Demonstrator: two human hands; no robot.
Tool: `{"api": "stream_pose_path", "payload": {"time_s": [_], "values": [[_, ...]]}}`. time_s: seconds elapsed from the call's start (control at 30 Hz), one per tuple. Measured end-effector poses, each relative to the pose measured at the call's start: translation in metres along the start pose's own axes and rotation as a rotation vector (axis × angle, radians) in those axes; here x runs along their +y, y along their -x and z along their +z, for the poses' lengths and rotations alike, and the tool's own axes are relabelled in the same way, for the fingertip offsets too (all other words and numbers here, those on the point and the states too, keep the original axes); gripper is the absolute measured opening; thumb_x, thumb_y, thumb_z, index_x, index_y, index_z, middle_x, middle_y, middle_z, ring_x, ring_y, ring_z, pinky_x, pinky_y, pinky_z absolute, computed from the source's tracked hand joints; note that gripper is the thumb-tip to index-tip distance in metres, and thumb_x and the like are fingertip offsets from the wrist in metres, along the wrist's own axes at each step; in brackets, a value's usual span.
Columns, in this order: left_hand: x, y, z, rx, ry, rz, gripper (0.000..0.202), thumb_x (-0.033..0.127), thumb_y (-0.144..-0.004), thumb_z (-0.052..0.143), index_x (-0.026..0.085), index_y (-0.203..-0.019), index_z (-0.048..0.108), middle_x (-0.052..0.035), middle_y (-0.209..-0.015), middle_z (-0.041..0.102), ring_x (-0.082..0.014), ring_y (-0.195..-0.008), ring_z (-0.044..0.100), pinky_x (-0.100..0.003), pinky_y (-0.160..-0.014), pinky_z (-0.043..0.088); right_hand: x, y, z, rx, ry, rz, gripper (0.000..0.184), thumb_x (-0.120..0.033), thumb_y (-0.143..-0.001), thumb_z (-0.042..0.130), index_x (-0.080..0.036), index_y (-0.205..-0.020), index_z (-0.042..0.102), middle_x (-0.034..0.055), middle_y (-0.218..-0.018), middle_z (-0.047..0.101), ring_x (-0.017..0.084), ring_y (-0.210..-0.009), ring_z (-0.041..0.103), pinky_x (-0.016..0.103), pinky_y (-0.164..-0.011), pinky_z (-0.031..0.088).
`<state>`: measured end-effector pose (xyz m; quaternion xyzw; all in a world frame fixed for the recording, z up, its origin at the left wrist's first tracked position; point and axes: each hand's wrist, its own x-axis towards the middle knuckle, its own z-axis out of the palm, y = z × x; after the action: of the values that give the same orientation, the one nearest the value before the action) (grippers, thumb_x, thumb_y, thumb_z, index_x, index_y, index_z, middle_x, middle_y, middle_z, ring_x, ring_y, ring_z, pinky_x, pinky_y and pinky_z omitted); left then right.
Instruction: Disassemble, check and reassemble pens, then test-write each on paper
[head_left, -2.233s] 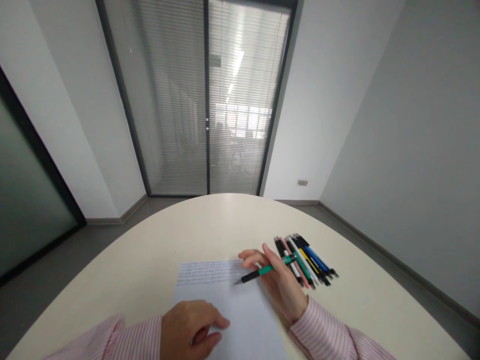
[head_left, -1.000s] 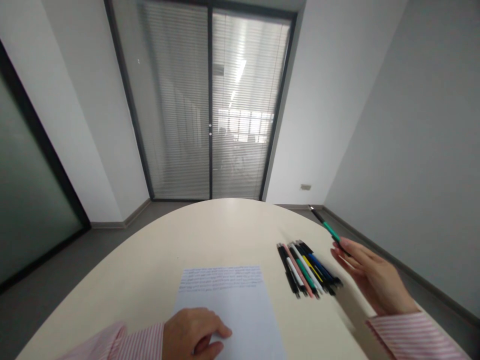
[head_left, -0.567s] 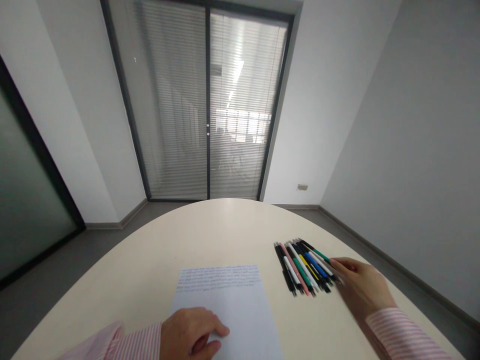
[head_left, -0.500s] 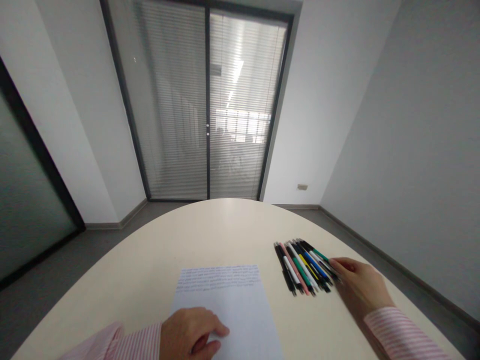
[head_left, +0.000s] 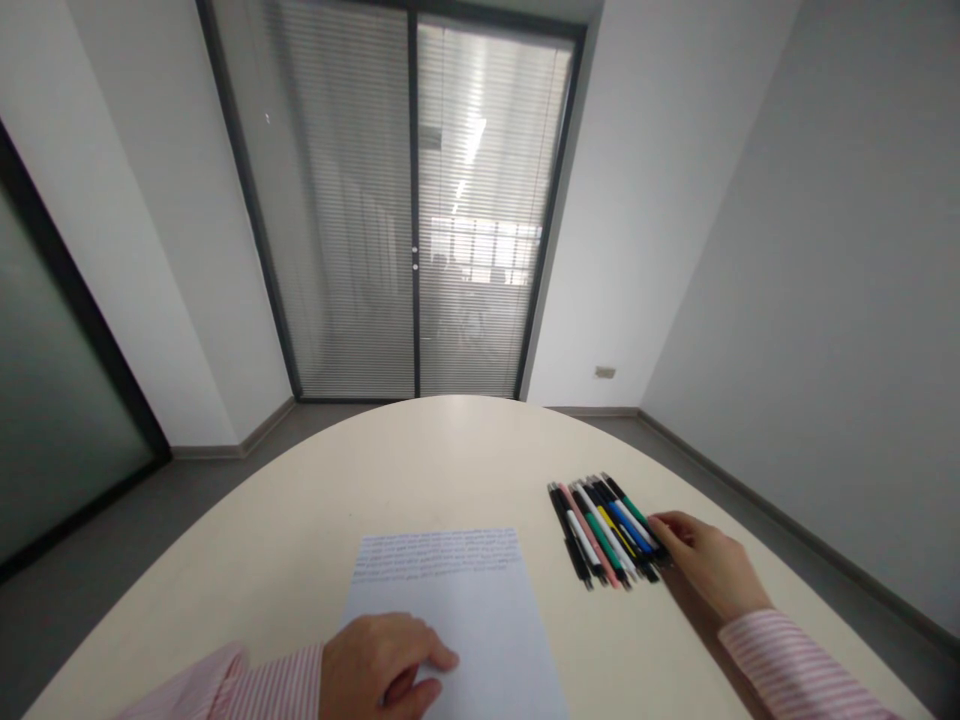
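A white sheet of paper (head_left: 457,620) with lines of blue writing along its far edge lies on the cream table (head_left: 420,460). My left hand (head_left: 382,665) rests palm down on the sheet's near left part, fingers loosely bent, holding nothing. To the right lies a row of several pens (head_left: 600,525), side by side. The green pen (head_left: 634,512) lies at the row's right edge. My right hand (head_left: 705,565) has its fingertips closed together on that pen's near end, with the pen lying on the table.
The table's rounded far edge (head_left: 465,397) faces a glass door with blinds (head_left: 412,220). Grey floor (head_left: 97,540) shows left and right of the table. A grey wall (head_left: 825,250) stands close on the right.
My right hand lifted the green pen off the sheet, swung it out to the right, then set it down at the right edge of the pen row. My left hand stayed still.
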<state>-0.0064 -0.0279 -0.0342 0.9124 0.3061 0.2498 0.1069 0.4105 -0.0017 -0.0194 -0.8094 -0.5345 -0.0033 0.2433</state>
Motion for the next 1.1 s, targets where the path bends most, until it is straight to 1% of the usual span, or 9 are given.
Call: {"api": "stream_pose_path", "payload": {"time_s": [0.17,0.3,0.47,0.63,0.73,0.8,0.93,1.03,1.1], "values": [[-0.007,0.000,0.011,0.076,0.012,0.035,0.020,0.027,-0.086,0.048,0.022,-0.088,0.067,0.0028,-0.053,0.059,-0.0135,-0.053,0.059,-0.022,-0.059,0.047,0.002,0.000,0.001,0.034,0.029,-0.051,0.032,-0.044,-0.074,0.043,-0.024,-0.073,0.068,0.0062,-0.070,0.073,0.026,-0.065,0.068,0.034,-0.061,0.049],[-0.012,0.002,0.018,0.155,0.016,0.083,0.026,0.032,-0.088,0.044,0.022,-0.085,0.067,0.0033,-0.048,0.055,-0.0133,-0.049,0.056,-0.021,-0.055,0.046,-0.014,0.008,-0.002,0.121,0.074,-0.145,0.033,-0.038,-0.080,0.040,-0.019,-0.092,0.065,0.0110,-0.082,0.070,0.028,-0.071,0.065,0.038,-0.063,0.048],[-0.006,0.000,0.010,0.091,0.041,0.067,0.028,0.035,-0.093,0.042,0.021,-0.089,0.066,0.0000,-0.062,0.061,-0.0138,-0.059,0.058,-0.022,-0.062,0.047,-0.083,0.056,-0.003,0.287,0.064,-0.642,0.030,-0.025,-0.089,0.037,-0.015,-0.105,0.060,0.0149,-0.089,0.067,0.029,-0.078,0.061,0.043,-0.068,0.049],[0.005,-0.010,0.003,0.167,-0.046,0.209,0.052,0.053,-0.095,0.024,0.021,-0.091,0.064,-0.0063,-0.080,0.064,-0.0176,-0.071,0.060,-0.025,-0.063,0.050,-0.141,0.119,0.020,0.150,-0.133,-1.022,0.025,-0.024,-0.088,0.049,-0.021,-0.110,0.059,0.0093,-0.103,0.070,0.023,-0.091,0.065,0.034,-0.080,0.052],[0.010,-0.011,0.001,0.200,-0.173,0.217,0.045,0.052,-0.094,0.030,0.020,-0.099,0.061,-0.0074,-0.090,0.068,-0.0198,-0.080,0.064,-0.028,-0.069,0.053,-0.146,0.132,0.036,0.225,-0.069,-1.220,0.034,-0.041,-0.091,0.046,-0.019,-0.113,0.060,0.0072,-0.109,0.070,0.021,-0.095,0.066,0.030,-0.081,0.052],[0.010,-0.010,0.004,0.182,-0.212,0.217,0.035,0.044,-0.096,0.036,0.018,-0.106,0.058,-0.0081,-0.099,0.068,-0.0194,-0.089,0.065,-0.027,-0.078,0.053,-0.143,0.131,0.043,0.237,-0.010,-1.286,0.037,-0.040,-0.094,0.042,-0.017,-0.119,0.057,0.0054,-0.115,0.068,0.019,-0.100,0.064,0.028,-0.083,0.052],[-0.006,-0.006,0.024,0.282,-0.245,0.303,0.022,0.026,-0.097,0.038,0.023,-0.113,0.053,-0.0053,-0.101,0.069,-0.0162,-0.093,0.066,-0.026,-0.085,0.053,-0.137,0.127,0.046,0.235,0.046,-1.328,0.032,-0.029,-0.095,0.041,-0.016,-0.120,0.057,0.0029,-0.116,0.068,0.018,-0.103,0.064,0.026,-0.085,0.052],[-0.018,-0.001,0.033,0.348,-0.260,0.282,0.023,0.029,-0.097,0.039,0.023,-0.116,0.050,-0.0077,-0.110,0.067,-0.0181,-0.103,0.062,-0.028,-0.090,0.051,-0.137,0.129,0.046,0.242,0.106,-1.334,0.031,-0.028,-0.096,0.038,-0.017,-0.116,0.060,0.0030,-0.118,0.066,0.019,-0.104,0.064,0.028,-0.083,0.054],[-0.021,0.001,0.029,0.275,-0.184,0.320,0.028,0.038,-0.096,0.039,0.020,-0.114,0.049,-0.0100,-0.116,0.065,-0.0193,-0.111,0.058,-0.030,-0.095,0.048,-0.139,0.131,0.045,0.251,0.137,-1.323,0.032,-0.030,-0.096,0.038,-0.019,-0.115,0.060,0.0050,-0.119,0.066,0.020,-0.104,0.064,0.030,-0.080,0.056]]}}
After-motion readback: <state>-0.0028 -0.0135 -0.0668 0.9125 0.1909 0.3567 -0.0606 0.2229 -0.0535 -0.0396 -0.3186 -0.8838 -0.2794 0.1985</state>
